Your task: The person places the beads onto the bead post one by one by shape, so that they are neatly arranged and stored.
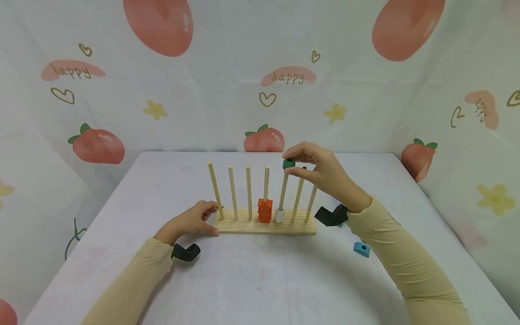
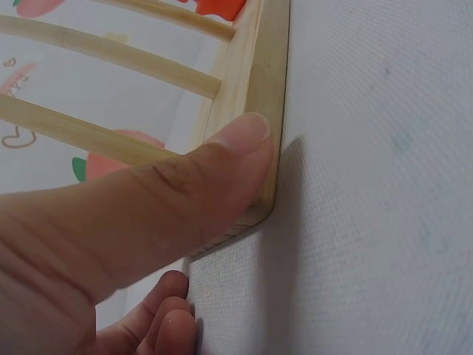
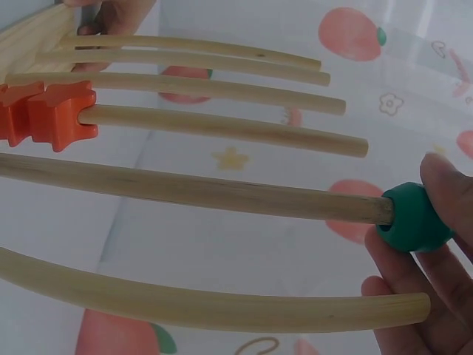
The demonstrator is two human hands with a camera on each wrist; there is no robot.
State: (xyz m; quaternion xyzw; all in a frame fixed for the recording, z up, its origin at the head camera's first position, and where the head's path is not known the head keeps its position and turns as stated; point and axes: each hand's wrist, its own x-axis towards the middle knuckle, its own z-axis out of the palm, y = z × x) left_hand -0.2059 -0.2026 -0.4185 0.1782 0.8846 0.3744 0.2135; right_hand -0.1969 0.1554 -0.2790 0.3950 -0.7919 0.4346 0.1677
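Note:
My right hand point(image 1: 321, 168) pinches a dark green bead point(image 1: 289, 164) between thumb and fingers at the top of a wooden peg. In the right wrist view, the tip of that peg point(image 3: 295, 202) meets the hole in the green bead point(image 3: 414, 218). Lower on the same peg sits a white bead point(image 1: 279, 215). Orange star-shaped beads point(image 1: 265, 211) are stacked on the neighbouring peg to the left. With its thumb against the front corner, my left hand point(image 1: 194, 220) grips the left end of the wooden peg board point(image 1: 264, 228); its other fingers are partly hidden.
Several upright pegs stand in a row along the board, those left of the orange beads bare. A blue arched piece point(image 1: 361, 249) lies on the table right of the board. Another small piece is mostly hidden by the right wrist strap point(image 1: 332, 216). A patterned cloth hangs behind.

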